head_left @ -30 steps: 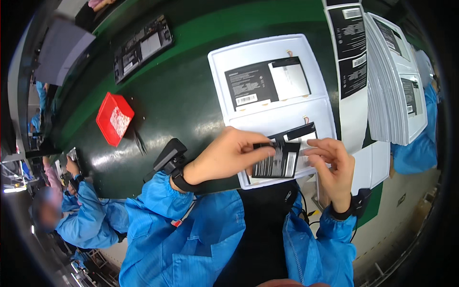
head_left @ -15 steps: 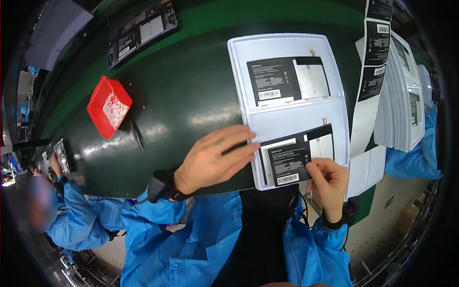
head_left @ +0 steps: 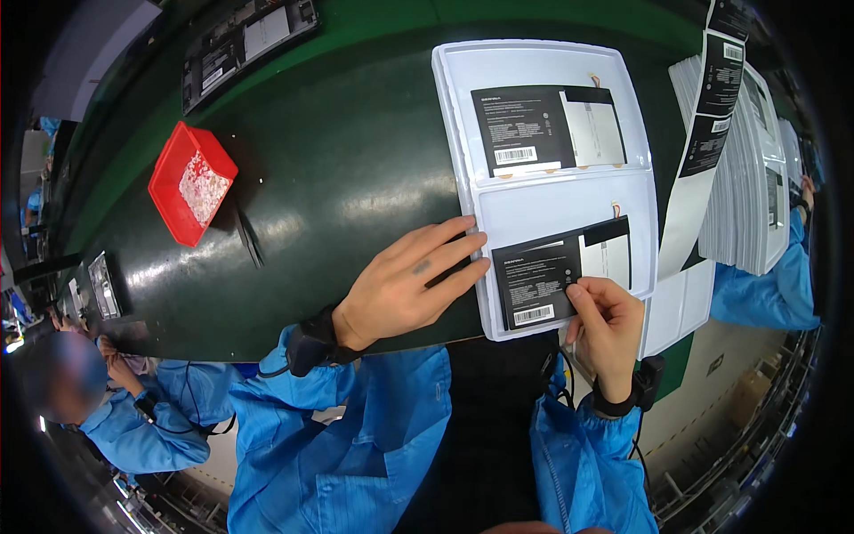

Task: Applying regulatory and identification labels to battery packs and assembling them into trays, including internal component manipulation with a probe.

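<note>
A white two-compartment plastic tray [head_left: 544,198] lies on the table in front of me, with a flat battery pack in each compartment. The lower battery pack [head_left: 610,258] has a black printed label [head_left: 534,283] over its left part, leaving a thin pale sliver along the label's top. My right hand [head_left: 608,327] pinches the label's right edge between thumb and forefinger. On the tray's left rim rest the fingertips of my left hand [head_left: 405,289], fingers apart and holding nothing. The upper battery pack [head_left: 594,132] bears a similar label and short coloured wires.
A strip of black labels [head_left: 719,78] hangs beside a tall stack of white trays [head_left: 725,209] at the right. To the left are a red bin [head_left: 165,189] of small white pieces, dark tweezers [head_left: 249,236] and an opened device chassis [head_left: 251,55]. Co-workers in blue sit on both sides.
The label has shifted left and up and now lies almost squarely over the battery's left part. My left hand stays by the tray rim. The whole view has moved slightly.
</note>
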{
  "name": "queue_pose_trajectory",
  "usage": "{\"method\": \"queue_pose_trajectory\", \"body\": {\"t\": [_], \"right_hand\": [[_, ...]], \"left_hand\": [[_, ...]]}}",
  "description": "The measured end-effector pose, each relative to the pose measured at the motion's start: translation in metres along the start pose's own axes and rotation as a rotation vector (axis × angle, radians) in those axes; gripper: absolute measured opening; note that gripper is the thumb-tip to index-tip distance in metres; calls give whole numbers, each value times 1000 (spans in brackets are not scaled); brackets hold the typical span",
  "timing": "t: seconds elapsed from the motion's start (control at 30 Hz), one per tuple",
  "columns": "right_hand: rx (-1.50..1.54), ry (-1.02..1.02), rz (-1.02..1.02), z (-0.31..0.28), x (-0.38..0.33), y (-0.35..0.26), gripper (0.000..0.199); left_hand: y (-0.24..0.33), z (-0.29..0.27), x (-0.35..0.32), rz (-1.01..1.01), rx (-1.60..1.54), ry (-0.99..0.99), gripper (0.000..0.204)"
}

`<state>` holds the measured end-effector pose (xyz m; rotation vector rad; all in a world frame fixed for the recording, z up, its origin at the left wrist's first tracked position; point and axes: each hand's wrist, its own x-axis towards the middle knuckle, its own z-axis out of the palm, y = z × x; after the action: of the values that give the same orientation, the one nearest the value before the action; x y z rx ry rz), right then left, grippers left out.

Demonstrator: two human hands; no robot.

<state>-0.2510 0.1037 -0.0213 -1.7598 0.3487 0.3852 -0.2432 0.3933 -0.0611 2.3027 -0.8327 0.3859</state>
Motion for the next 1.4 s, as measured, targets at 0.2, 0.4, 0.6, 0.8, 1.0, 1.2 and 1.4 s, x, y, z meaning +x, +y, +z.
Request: {"method": "queue_pose_trajectory", "body": {"t": [0.2,0.4,0.6,0.8,1.0,1.2,1.4], "right_hand": [[-15,13,4,-1,-1,4,16],[-57,17,16,3,0,-7,16],[-271,93,-244,-29,-19,-27,15],[-482,-197,-1211,-16,-31,-85,17],[-342,-247,-1499,13,-38,-83,17],[-354,-243,-956,-35,-42,-85,25],[-738,450,-882,-74,72,-10,21]], "left_hand": [[5,0,1,48,42,-6,33],[19,10,9,201,67,-144,30],[33,6,17,110,92,-217,29],[68,26,44,-102,-51,-420,72],[85,45,53,7,-153,-408,74],[24,25,44,-708,6,183,53],[29,56,47,-652,-1,221,67]]}}
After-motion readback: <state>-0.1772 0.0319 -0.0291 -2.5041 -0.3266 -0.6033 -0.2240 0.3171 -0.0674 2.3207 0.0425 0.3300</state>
